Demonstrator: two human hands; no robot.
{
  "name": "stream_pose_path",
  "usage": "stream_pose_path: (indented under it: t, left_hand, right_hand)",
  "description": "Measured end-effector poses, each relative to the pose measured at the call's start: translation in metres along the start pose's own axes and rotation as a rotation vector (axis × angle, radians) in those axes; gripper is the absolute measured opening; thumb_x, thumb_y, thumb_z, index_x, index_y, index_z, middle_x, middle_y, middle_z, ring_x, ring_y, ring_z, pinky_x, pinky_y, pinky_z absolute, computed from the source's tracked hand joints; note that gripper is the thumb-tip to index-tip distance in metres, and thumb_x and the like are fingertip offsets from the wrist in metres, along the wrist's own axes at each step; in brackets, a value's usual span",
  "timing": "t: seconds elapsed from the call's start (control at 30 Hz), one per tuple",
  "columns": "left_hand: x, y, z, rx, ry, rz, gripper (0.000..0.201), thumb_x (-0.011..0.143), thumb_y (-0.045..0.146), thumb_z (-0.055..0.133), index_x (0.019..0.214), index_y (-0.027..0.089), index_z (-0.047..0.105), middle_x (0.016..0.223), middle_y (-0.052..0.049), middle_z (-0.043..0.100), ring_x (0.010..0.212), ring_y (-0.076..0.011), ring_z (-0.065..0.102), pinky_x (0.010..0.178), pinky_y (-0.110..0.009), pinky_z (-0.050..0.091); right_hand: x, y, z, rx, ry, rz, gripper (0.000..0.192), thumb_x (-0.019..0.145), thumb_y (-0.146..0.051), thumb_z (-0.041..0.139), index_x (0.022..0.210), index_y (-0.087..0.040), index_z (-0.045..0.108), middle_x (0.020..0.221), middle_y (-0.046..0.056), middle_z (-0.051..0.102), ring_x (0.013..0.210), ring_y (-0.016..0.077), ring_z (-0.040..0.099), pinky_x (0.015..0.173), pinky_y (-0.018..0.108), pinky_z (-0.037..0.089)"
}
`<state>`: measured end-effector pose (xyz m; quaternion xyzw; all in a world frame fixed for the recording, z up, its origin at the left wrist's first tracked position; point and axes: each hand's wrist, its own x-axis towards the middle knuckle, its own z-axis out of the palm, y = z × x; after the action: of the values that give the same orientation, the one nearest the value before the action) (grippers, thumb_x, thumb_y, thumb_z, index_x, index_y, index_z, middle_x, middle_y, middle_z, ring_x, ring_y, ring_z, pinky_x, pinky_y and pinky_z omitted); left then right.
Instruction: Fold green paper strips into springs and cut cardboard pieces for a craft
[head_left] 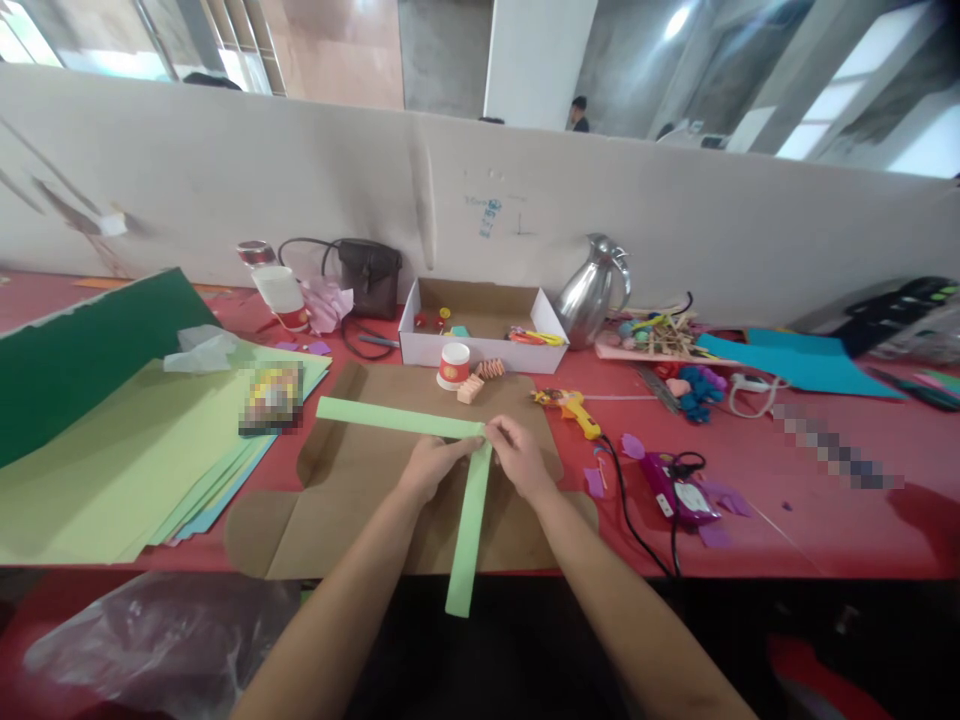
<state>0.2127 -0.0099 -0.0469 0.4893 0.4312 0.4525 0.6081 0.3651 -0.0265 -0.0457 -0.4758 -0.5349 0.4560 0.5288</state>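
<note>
Two light-green paper strips (420,421) crossed in an L at the corner, both hands pinching right at the overlap. One strip runs out leftward from the left hand (430,466); the other drops from between the hands toward the body, its end hanging past the desk (825,520) edge. Looks like the start of an accordion fold or a corner join; can't tell if glue is on.

Left hand: fingers closed on the corner from the near-left side. Right hand (520,457): thumb and fingertips closed on the same corner from the right. Both touching the paper, nearly touching each other.

Next move, my read: keep the corner square, crease one strip flat over the other.

Under the hands: flattened brown cardboard sheet (337,500). Just right of the right hand: yellow glue gun (570,408). Beyond the hands: white paper cup (454,365), open white cardboard box (480,335).
</note>
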Motion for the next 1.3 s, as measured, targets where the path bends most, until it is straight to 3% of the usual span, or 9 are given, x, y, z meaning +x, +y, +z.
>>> stream_pose_path:
  t: [0.2, 0.37, 0.5, 0.63, 0.8, 0.97, 1.1, 1.3]
  left_hand:
    - [-0.0012, 0.0006, 0.0006, -0.019, -0.107, -0.040, 0.028, 0.068, 0.039, 0.078, 0.084, 0.016, 0.076, 0.081, -0.008, 0.074, 0.071, -0.0223, 0.066, 0.066, -0.032, 0.050]
    - [-0.0002, -0.0021, -0.0015, 0.009, -0.095, -0.039, 0.026, 0.066, 0.039, 0.079, 0.075, 0.015, 0.074, 0.072, -0.006, 0.072, 0.059, -0.0171, 0.060, 0.054, -0.027, 0.043]
    - [0.0009, -0.0027, -0.0021, 0.031, -0.119, -0.028, 0.026, 0.067, 0.038, 0.078, 0.077, 0.015, 0.073, 0.072, -0.004, 0.070, 0.059, -0.0142, 0.057, 0.055, -0.025, 0.040]
    - [0.0011, -0.0019, -0.0028, 0.053, -0.147, -0.043, 0.028, 0.068, 0.040, 0.077, 0.079, 0.014, 0.073, 0.069, -0.003, 0.069, 0.057, -0.0135, 0.055, 0.054, -0.025, 0.039]
    - [0.0001, -0.0019, -0.0028, 0.049, -0.133, -0.020, 0.028, 0.065, 0.039, 0.079, 0.078, 0.015, 0.072, 0.067, -0.001, 0.066, 0.056, -0.0125, 0.053, 0.054, -0.025, 0.038]
    - [-0.0003, -0.0020, -0.0031, 0.053, -0.132, -0.039, 0.030, 0.065, 0.040, 0.079, 0.080, 0.015, 0.073, 0.068, -0.003, 0.068, 0.055, -0.0138, 0.055, 0.053, -0.026, 0.038]
    - [-0.0010, 0.0001, -0.0013, 0.049, -0.117, -0.028, 0.028, 0.065, 0.039, 0.079, 0.076, 0.015, 0.072, 0.066, -0.002, 0.067, 0.055, -0.0131, 0.054, 0.053, -0.025, 0.038]
    - [-0.0030, 0.0049, 0.0010, 0.006, -0.220, -0.050, 0.030, 0.072, 0.041, 0.073, 0.088, 0.015, 0.073, 0.080, -0.006, 0.072, 0.068, -0.0189, 0.064, 0.064, -0.029, 0.046]
  right_hand:
    - [0.0010, 0.0021, 0.0019, 0.025, 0.000, 0.022, 0.030, 0.085, -0.048, 0.056, 0.068, -0.023, 0.050, 0.056, -0.006, 0.044, 0.047, 0.0112, 0.041, 0.047, 0.025, 0.032]
    - [0.0021, 0.0028, 0.0009, 0.002, -0.014, 0.015, 0.027, 0.082, -0.045, 0.060, 0.070, -0.022, 0.055, 0.056, -0.006, 0.043, 0.047, 0.0098, 0.039, 0.046, 0.024, 0.029]
    - [0.0031, 0.0048, 0.0000, 0.006, -0.006, 0.015, 0.028, 0.082, -0.044, 0.060, 0.067, -0.021, 0.051, 0.054, -0.007, 0.039, 0.045, 0.0088, 0.034, 0.044, 0.023, 0.026]
    - [0.0038, 0.0042, -0.0004, 0.008, -0.051, 0.020, 0.027, 0.083, -0.044, 0.057, 0.070, -0.021, 0.053, 0.057, -0.006, 0.044, 0.047, 0.0093, 0.038, 0.045, 0.022, 0.030]
    - [0.0032, 0.0004, -0.0016, -0.018, -0.032, -0.041, 0.022, 0.080, -0.038, 0.063, 0.069, -0.019, 0.057, 0.065, -0.004, 0.051, 0.061, 0.0101, 0.046, 0.057, 0.022, 0.036]
    - [0.0022, 0.0011, -0.0010, 0.006, -0.049, 0.015, 0.026, 0.082, -0.044, 0.060, 0.072, -0.020, 0.056, 0.057, -0.006, 0.046, 0.044, 0.0081, 0.037, 0.042, 0.022, 0.027]
    - [0.0023, 0.0021, -0.0004, 0.027, -0.037, 0.031, 0.025, 0.080, -0.042, 0.063, 0.070, -0.020, 0.055, 0.056, -0.007, 0.045, 0.041, 0.0062, 0.033, 0.040, 0.021, 0.023]
    - [0.0033, 0.0030, 0.0018, 0.073, -0.009, 0.055, 0.026, 0.081, -0.044, 0.061, 0.073, -0.021, 0.054, 0.056, -0.007, 0.045, 0.042, 0.0067, 0.036, 0.039, 0.020, 0.026]
